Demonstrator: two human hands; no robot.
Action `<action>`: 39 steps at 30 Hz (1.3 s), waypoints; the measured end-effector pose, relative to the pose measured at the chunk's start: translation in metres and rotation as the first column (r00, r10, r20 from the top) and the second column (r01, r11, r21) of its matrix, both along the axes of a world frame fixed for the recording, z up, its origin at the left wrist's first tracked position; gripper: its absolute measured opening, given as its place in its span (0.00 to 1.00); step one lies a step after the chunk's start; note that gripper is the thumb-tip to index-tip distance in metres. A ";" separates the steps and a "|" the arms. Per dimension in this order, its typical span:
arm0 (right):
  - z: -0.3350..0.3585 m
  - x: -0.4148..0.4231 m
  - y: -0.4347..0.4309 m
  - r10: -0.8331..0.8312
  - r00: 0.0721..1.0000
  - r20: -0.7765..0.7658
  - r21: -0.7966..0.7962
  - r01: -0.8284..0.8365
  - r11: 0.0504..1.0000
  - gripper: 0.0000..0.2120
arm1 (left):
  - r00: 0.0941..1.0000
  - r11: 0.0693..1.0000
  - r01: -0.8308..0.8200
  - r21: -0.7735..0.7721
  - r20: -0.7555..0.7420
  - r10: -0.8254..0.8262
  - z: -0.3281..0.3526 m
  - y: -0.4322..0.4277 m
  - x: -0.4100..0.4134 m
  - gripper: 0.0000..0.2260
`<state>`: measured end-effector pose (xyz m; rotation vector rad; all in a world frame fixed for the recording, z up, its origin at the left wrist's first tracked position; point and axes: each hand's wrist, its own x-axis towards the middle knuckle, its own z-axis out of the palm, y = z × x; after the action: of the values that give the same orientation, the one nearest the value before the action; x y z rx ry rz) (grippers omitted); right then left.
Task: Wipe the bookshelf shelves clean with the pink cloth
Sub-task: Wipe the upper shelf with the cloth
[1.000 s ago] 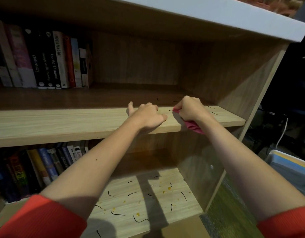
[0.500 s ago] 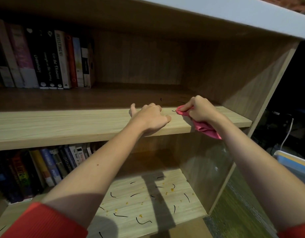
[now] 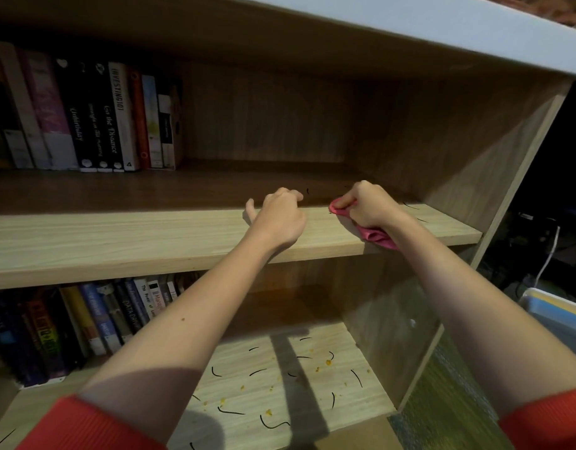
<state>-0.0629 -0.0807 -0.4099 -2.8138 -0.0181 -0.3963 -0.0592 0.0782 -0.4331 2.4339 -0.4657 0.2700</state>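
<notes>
Two arms outstretched: right grip [image 3: 369, 204] clutches pink cloth [image 3: 376, 237] on shelf [image 3: 117, 238]; left grip [image 3: 280, 216] rests fisted.

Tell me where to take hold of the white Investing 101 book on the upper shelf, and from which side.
Probably by the top of its spine, coming from the front. The white book stands spine-out, wedged between neighbours, so its covers are blocked; only the spine and the gap above it are free. Tip it outward first.
</notes>
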 end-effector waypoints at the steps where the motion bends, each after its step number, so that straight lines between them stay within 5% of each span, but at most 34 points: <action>1: -0.001 0.000 0.005 0.017 1.000 0.008 -0.024 -0.017 1.000 0.15 | 1.000 1.000 -0.001 -0.007 0.000 0.001 0.000 -0.001 0.000 0.23; 5: -0.006 -0.017 0.013 0.148 0.989 0.013 -0.028 -0.148 0.989 0.15 | 1.000 0.998 -0.025 -0.050 -0.003 0.025 0.000 -0.001 -0.001 0.23; 11: 0.001 0.001 -0.004 -0.027 1.000 -0.004 -0.075 0.027 0.997 0.17 | 0.999 0.993 -0.036 -0.114 -0.011 0.035 0.001 0.003 -0.005 0.22; 17: -0.006 -0.018 0.006 0.139 0.990 0.028 -0.021 -0.138 0.990 0.16 | 0.998 0.987 -0.053 -0.154 -0.033 0.049 0.002 0.002 -0.007 0.21; 23: -0.003 0.003 0.000 -0.023 1.000 0.008 -0.037 0.023 0.999 0.15 | 0.996 0.954 -0.055 -0.294 -0.079 0.033 0.000 0.005 -0.004 0.21; 30: -0.009 -0.013 0.031 0.198 0.980 0.012 -0.036 -0.198 0.980 0.16 | 0.989 0.846 -0.119 -0.519 -0.141 0.053 0.006 0.016 -0.006 0.21; 39: -0.035 -0.079 0.040 0.372 0.912 0.171 0.142 -0.396 0.907 0.16 | 0.984 0.966 -0.132 -0.222 0.087 0.154 0.000 0.045 -0.023 0.23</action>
<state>-0.1414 -0.0407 -0.4451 -2.5209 -0.5357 -0.4722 -0.0817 0.1232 -0.4327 2.2505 -0.2882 0.4853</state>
